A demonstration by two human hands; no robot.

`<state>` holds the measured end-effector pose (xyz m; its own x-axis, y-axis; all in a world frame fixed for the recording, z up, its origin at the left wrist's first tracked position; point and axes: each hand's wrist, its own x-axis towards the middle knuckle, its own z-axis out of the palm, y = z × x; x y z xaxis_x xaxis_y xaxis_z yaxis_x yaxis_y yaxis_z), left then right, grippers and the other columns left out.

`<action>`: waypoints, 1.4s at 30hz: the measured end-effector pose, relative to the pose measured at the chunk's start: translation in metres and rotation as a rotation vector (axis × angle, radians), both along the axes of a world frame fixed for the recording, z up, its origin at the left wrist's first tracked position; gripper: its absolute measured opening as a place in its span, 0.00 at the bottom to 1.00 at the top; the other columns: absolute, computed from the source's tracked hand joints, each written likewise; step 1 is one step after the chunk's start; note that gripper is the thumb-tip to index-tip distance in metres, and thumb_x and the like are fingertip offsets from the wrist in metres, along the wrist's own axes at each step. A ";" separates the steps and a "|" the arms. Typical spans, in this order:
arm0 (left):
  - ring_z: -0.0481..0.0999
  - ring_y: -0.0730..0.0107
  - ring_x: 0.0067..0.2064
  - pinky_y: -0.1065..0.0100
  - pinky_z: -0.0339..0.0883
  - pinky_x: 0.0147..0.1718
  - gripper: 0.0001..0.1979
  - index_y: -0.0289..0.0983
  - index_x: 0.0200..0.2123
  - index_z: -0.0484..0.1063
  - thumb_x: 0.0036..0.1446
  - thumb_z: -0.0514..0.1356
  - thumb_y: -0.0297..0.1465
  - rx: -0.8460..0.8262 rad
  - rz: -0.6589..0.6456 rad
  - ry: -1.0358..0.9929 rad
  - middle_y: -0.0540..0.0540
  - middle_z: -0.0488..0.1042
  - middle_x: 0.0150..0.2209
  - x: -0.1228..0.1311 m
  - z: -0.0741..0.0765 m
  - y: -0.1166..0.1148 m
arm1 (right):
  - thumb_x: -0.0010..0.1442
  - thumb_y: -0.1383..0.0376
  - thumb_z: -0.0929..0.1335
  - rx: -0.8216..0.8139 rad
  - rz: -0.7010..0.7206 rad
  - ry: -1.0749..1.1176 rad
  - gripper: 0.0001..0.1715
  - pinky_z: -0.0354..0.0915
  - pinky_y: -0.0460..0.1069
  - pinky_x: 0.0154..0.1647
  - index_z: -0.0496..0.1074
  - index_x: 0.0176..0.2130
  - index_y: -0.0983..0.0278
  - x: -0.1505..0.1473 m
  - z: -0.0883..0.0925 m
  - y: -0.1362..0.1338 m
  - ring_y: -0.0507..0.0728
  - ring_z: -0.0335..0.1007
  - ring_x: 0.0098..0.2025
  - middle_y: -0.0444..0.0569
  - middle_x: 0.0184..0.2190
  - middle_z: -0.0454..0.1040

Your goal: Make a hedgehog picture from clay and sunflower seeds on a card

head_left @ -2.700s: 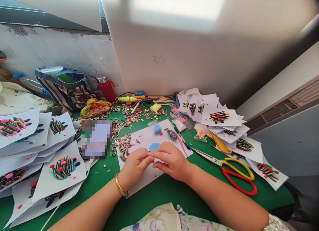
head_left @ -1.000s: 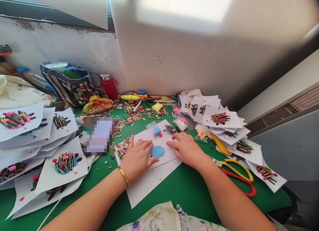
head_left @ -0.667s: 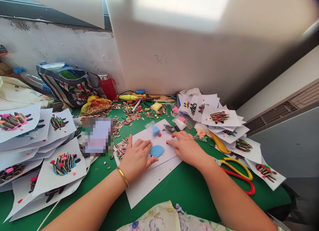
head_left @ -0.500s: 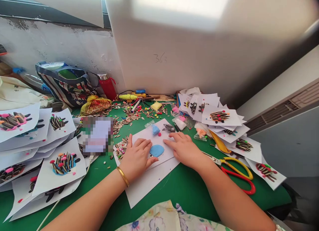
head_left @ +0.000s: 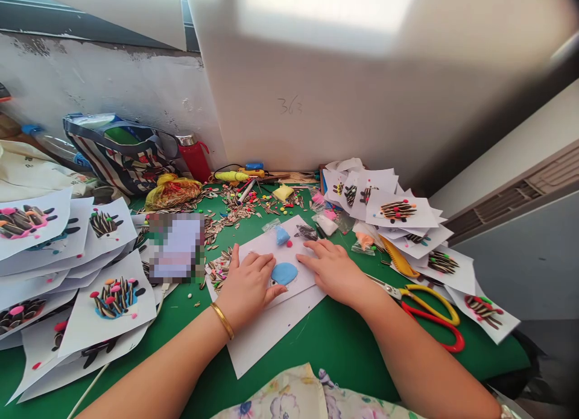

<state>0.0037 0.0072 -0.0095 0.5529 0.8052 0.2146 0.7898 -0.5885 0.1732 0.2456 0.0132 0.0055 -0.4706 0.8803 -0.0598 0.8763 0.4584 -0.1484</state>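
Observation:
A white paper sheet (head_left: 289, 253) lies on the green table (head_left: 335, 340) in front of me, with a flat blue clay patch (head_left: 284, 273) stuck on it. My left hand (head_left: 246, 283) rests flat on the sheet just left of the patch, fingers spread, a gold bangle on the wrist. On the right of the patch, my right hand (head_left: 332, 269) lies palm down on the sheet with fingers stretched out. Neither hand holds anything. A small lump of blue clay (head_left: 282, 234) and a red dot sit on the sheet's far part.
Sunflower seeds (head_left: 226, 220) are strewn behind the sheet. Finished seed-and-clay pictures are stacked on the left (head_left: 113, 298) and right (head_left: 398, 213). Red-and-yellow scissors (head_left: 429, 319) lie at the right. A striped bag (head_left: 122, 157) and red flask (head_left: 193, 157) stand by the wall.
Earlier both hands pinched something small together above the sheet; since then they have spread flat on either side of the blue patch. Over the last second the right hand slid slightly left.

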 end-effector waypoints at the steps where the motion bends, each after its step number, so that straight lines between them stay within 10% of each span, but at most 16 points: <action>1: 0.70 0.51 0.54 0.35 0.29 0.64 0.23 0.41 0.52 0.73 0.59 0.58 0.47 -0.004 0.000 0.002 0.41 0.74 0.53 0.000 0.000 0.000 | 0.56 0.75 0.64 0.001 0.007 0.006 0.33 0.56 0.65 0.57 0.69 0.57 0.50 0.000 0.001 0.000 0.67 0.52 0.63 0.50 0.64 0.60; 19: 0.69 0.54 0.54 0.37 0.34 0.64 0.19 0.42 0.50 0.73 0.61 0.57 0.45 -0.010 0.007 -0.023 0.42 0.74 0.51 -0.002 -0.002 0.002 | 0.60 0.70 0.67 0.101 0.001 0.211 0.07 0.61 0.54 0.49 0.76 0.36 0.60 -0.007 -0.021 0.016 0.59 0.64 0.49 0.49 0.45 0.75; 33: 0.71 0.59 0.44 0.44 0.51 0.59 0.14 0.42 0.43 0.76 0.64 0.54 0.41 -0.063 0.017 0.000 0.45 0.73 0.37 -0.003 0.000 0.004 | 0.60 0.71 0.68 0.128 -0.034 0.341 0.09 0.63 0.51 0.44 0.74 0.42 0.62 -0.014 -0.029 0.023 0.57 0.67 0.41 0.47 0.37 0.77; 42: 0.69 0.58 0.57 0.41 0.31 0.66 0.17 0.41 0.53 0.71 0.65 0.54 0.39 -0.067 -0.108 -0.086 0.43 0.74 0.54 -0.005 -0.005 0.005 | 0.64 0.70 0.65 0.173 -0.008 0.382 0.15 0.64 0.52 0.49 0.77 0.47 0.60 -0.010 -0.031 0.027 0.58 0.69 0.46 0.49 0.42 0.78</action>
<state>-0.0012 0.0123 -0.0145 0.6187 0.7563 0.2127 0.7031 -0.6538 0.2796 0.2354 0.0402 -0.0251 -0.4230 0.8660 0.2666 0.7769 0.4981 -0.3853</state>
